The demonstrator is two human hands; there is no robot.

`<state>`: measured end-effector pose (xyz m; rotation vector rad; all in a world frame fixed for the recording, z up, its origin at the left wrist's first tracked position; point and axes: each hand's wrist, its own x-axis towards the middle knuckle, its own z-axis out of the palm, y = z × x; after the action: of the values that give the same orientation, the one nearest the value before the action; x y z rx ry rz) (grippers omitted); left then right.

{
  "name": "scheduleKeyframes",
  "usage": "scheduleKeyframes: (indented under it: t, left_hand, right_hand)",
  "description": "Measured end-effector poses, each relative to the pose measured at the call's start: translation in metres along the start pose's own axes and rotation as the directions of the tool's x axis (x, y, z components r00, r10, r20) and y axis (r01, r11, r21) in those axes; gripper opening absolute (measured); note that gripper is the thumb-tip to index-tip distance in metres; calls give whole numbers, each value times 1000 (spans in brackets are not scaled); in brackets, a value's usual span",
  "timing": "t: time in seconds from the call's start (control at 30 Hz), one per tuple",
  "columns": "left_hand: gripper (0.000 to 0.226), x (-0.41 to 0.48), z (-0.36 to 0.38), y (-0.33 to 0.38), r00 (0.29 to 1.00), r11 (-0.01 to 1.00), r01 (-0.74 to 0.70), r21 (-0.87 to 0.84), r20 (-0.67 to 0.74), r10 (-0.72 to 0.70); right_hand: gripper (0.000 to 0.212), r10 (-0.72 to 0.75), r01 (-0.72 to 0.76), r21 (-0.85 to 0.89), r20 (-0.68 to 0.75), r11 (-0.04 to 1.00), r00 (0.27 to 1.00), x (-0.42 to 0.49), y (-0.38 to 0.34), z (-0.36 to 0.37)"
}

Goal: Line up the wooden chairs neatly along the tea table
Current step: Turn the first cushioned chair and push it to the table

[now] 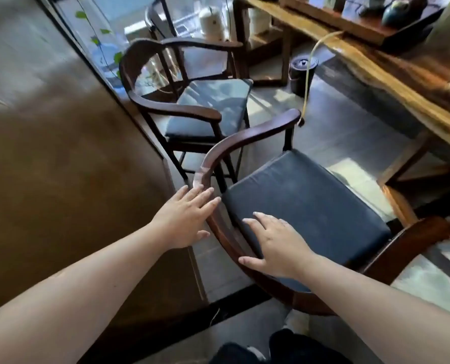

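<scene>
A dark wooden armchair (247, 137) with a black seat cushion (305, 206) stands right in front of me, its curved backrest toward me. My left hand (184, 219) hovers flat over the left part of that backrest, fingers spread, holding nothing. My right hand (273, 245) is spread above the back rail and the cushion's near edge, thumb by the rail, not gripping. A second matching chair (150, 74) with a dark cushion stands farther back on the left. The long wooden tea table (392, 80) runs along the right side.
A brown wall or cabinet face (61, 166) fills the left. A third chair (155, 17) stands far back. A dark lidded bucket (302, 72) with a yellow hose (308, 74) sits under the table. A tea tray with pots (371, 24) lies on top. My shoes (271, 348) show below.
</scene>
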<state>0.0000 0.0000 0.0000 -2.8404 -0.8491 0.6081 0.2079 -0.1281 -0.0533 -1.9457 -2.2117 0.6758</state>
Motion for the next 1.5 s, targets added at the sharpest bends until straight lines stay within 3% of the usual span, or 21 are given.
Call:
scheduleKeyframes:
  t: [0.17,0.3,0.33,0.37,0.53,0.77,1.13,1.3,1.5]
  left_hand:
    - [83,15,25,-15,992,994,-107,32,76,104]
    - [77,19,34,-24,986,986,-168,4,24,168]
    - [72,39,50,-41,954,954,-298,-36,31,299]
    - [66,43,56,-47,941,940,-339,-33,-1,339]
    - [51,65,65,-54,907,903,-415,-114,-134,400]
    - [23,84,68,-58,862,858,-505,-97,-109,495]
    - [31,126,52,-69,853,849,-519,-97,-114,509]
    - [36,172,41,-92,849,846,-522,-108,-162,503]
    - [31,211,30,-102,822,826,-555,-99,-218,526]
  right_hand:
    - [89,-11,10,51,22,999,1000,22,-17,17]
    - [85,15,-32,145,117,989,993,13,-32,34]
    - [84,145,-175,236,138,956,980,22,-44,55]
    - [81,198,-236,289,154,928,968,22,-47,59]
    - [68,325,-328,326,64,887,943,18,-48,70]
    - [70,353,-349,340,51,873,934,18,-51,73]
    - [65,458,-404,350,-86,845,885,40,-47,54]
    - [50,506,-447,341,-105,827,856,82,-34,39]
    - [54,513,-463,330,-82,823,854,105,-12,21]
